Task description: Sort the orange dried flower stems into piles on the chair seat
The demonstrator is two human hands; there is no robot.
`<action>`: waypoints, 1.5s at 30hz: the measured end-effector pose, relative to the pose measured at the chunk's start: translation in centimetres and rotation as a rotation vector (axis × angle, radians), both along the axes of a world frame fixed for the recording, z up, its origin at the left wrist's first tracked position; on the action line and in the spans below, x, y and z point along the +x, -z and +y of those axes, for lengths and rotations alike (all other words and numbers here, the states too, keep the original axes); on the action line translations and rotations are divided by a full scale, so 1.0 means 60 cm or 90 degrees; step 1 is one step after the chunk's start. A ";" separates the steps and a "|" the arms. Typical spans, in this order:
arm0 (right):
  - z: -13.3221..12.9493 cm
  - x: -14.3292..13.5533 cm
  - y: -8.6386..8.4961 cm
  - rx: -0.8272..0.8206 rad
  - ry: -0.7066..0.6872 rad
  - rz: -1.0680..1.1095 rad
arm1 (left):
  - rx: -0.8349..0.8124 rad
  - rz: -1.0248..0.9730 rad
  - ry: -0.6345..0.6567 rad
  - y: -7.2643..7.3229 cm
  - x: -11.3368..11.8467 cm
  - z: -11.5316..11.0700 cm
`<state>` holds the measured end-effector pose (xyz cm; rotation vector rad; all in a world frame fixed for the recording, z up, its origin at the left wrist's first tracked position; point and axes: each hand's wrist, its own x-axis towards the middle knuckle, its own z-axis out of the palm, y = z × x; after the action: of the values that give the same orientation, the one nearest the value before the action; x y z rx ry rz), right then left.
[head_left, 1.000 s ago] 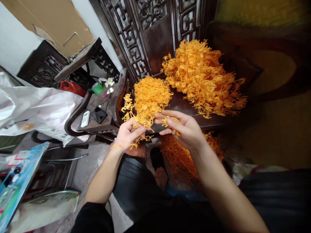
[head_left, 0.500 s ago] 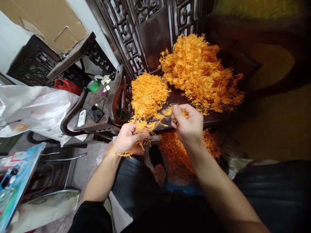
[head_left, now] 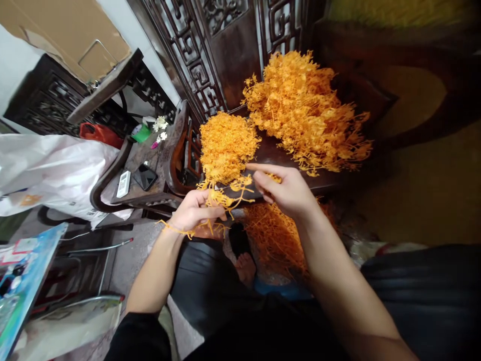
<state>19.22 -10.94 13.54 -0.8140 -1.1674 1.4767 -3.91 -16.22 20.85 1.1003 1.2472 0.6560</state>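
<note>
My left hand (head_left: 193,213) is closed on a small bunch of orange stringy sprigs (head_left: 221,198), pinched between thumb and fingers, with thin strands trailing over the wrist. Just to its right, my right hand (head_left: 283,188) has its fingers curled around some orange bits (head_left: 273,177), its index finger reaching out to the left. A small gap separates the right fingertips from the bunch. Beyond the left hand lies a compact heap of fine orange pieces (head_left: 227,145). A larger pile of long-stemmed orange sprigs (head_left: 300,105) sits to its right on the dark wooden seat (head_left: 272,153).
Below the seat edge, more orange strands (head_left: 276,235) lie in a low heap above a blue container (head_left: 283,291). To the left, a wooden side table (head_left: 165,135) bears a phone (head_left: 146,177), a white remote (head_left: 124,184) and white flowers (head_left: 161,124). A carved backrest (head_left: 236,60) rises behind.
My right hand has shifted slightly down, its index finger now stretched out. The sprig strands that ran toward it now hang apart from it. The view has moved a little.
</note>
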 end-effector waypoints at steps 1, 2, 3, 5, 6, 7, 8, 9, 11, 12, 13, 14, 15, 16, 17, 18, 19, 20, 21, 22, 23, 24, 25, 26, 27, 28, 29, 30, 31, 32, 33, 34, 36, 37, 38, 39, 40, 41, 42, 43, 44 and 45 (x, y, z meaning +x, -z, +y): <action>0.001 0.006 -0.004 0.037 -0.006 -0.065 | -0.020 0.002 0.015 0.000 0.001 0.000; 0.001 0.012 -0.010 0.076 -0.018 -0.127 | -0.036 0.005 0.026 0.001 0.002 0.000; 0.001 0.018 -0.017 0.114 -0.036 -0.185 | -0.050 0.008 0.035 0.001 0.004 0.000; -0.002 0.023 -0.029 0.177 -0.088 -0.291 | -0.073 0.023 0.051 0.003 0.007 0.001; -0.004 0.024 -0.033 0.203 -0.110 -0.341 | -0.077 0.035 0.056 0.004 0.009 0.002; -0.006 0.023 -0.036 0.228 -0.123 -0.388 | -0.075 0.050 0.061 0.005 0.010 0.002; -0.008 0.021 -0.037 0.252 -0.128 -0.431 | -0.063 0.066 0.065 0.006 0.012 0.003; -0.010 0.019 -0.036 0.270 -0.130 -0.471 | -0.048 0.084 0.069 0.007 0.012 0.003; -0.012 0.017 -0.033 0.289 -0.128 -0.537 | -0.022 0.114 0.083 0.009 0.013 0.003; -0.012 0.017 -0.030 0.292 -0.129 -0.562 | -0.015 0.124 0.092 0.009 0.012 0.003; -0.012 0.017 -0.028 0.293 -0.134 -0.580 | -0.010 0.131 0.100 0.009 0.012 0.003; -0.011 0.017 -0.026 0.294 -0.142 -0.590 | -0.004 0.133 0.103 0.009 0.012 0.002; -0.009 0.017 -0.025 0.298 -0.152 -0.593 | 0.002 0.133 0.105 0.009 0.012 0.002; -0.008 0.017 -0.023 0.302 -0.162 -0.588 | 0.009 0.130 0.103 0.008 0.012 0.002; -0.006 0.016 -0.021 0.306 -0.167 -0.580 | 0.015 0.126 0.099 0.007 0.013 0.002; -0.005 0.014 -0.020 0.311 -0.167 -0.569 | 0.020 0.120 0.094 0.006 0.014 0.002; -0.004 0.013 -0.018 0.315 -0.164 -0.557 | 0.024 0.115 0.087 0.005 0.015 0.002; -0.003 0.011 -0.016 0.320 -0.161 -0.543 | 0.027 0.111 0.080 0.004 0.016 0.002; -0.002 0.010 -0.013 0.322 -0.157 -0.530 | 0.031 0.110 0.074 0.004 0.016 0.002; -0.002 0.008 -0.011 0.321 -0.155 -0.517 | 0.035 0.110 0.070 0.003 0.015 0.002; -0.001 0.008 -0.009 0.318 -0.150 -0.505 | 0.040 0.109 0.068 0.003 0.014 0.002; 0.000 0.009 -0.007 0.314 -0.137 -0.492 | 0.044 0.109 0.065 0.004 0.011 0.001; 0.002 0.010 -0.005 0.307 -0.108 -0.476 | 0.049 0.108 0.058 0.004 0.009 0.000; 0.004 0.012 -0.003 0.291 -0.063 -0.459 | 0.057 0.109 0.046 0.005 0.006 0.000; 0.007 0.014 0.000 0.269 -0.006 -0.440 | 0.065 0.111 0.029 0.006 0.004 -0.001; 0.011 0.015 0.004 0.241 0.057 -0.420 | 0.069 0.112 0.012 0.007 0.002 -0.001; 0.014 0.016 0.009 0.209 0.118 -0.401 | 0.072 0.114 -0.005 0.007 0.002 0.000; 0.018 0.015 0.014 0.179 0.165 -0.386 | 0.072 0.114 -0.020 0.008 0.002 0.001; 0.021 0.012 0.020 0.156 0.194 -0.374 | 0.073 0.113 -0.031 0.009 0.003 0.003; 0.023 0.008 0.025 0.144 0.211 -0.363 | 0.074 0.110 -0.040 0.009 0.004 0.005; 0.024 0.002 0.031 0.138 0.222 -0.353 | 0.075 0.108 -0.046 0.010 0.006 0.008; 0.024 -0.005 0.036 0.134 0.229 -0.341 | 0.079 0.107 -0.051 0.010 0.009 0.011; 0.023 -0.019 0.046 0.114 0.240 -0.304 | 0.085 0.103 -0.059 0.010 0.013 0.016; 0.023 -0.024 0.050 0.096 0.243 -0.276 | 0.085 0.099 -0.062 0.010 0.014 0.017; 0.025 -0.026 0.055 0.077 0.243 -0.244 | 0.084 0.094 -0.067 0.008 0.014 0.019; 0.029 -0.024 0.061 0.060 0.251 -0.209 | 0.081 0.090 -0.074 0.006 0.013 0.019; 0.035 -0.017 0.067 0.044 0.273 -0.173 | 0.079 0.086 -0.082 0.002 0.011 0.019; 0.044 -0.007 0.073 0.025 0.308 -0.130 | 0.082 0.081 -0.095 -0.002 0.007 0.019; 0.054 0.006 0.080 0.002 0.353 -0.077 | 0.092 0.075 -0.115 -0.007 0.002 0.017; 0.063 0.019 0.085 -0.028 0.396 -0.019 | 0.108 0.067 -0.141 -0.013 -0.003 0.016; 0.071 0.031 0.089 -0.064 0.412 0.051 | 0.127 0.059 -0.167 -0.017 -0.009 0.015; 0.076 0.040 0.091 -0.097 0.407 0.111 | 0.142 0.052 -0.184 -0.021 -0.013 0.014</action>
<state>21.62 -6.37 8.09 -1.0220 -0.5838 1.0772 -4.72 -15.40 22.14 1.1479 1.4444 0.9955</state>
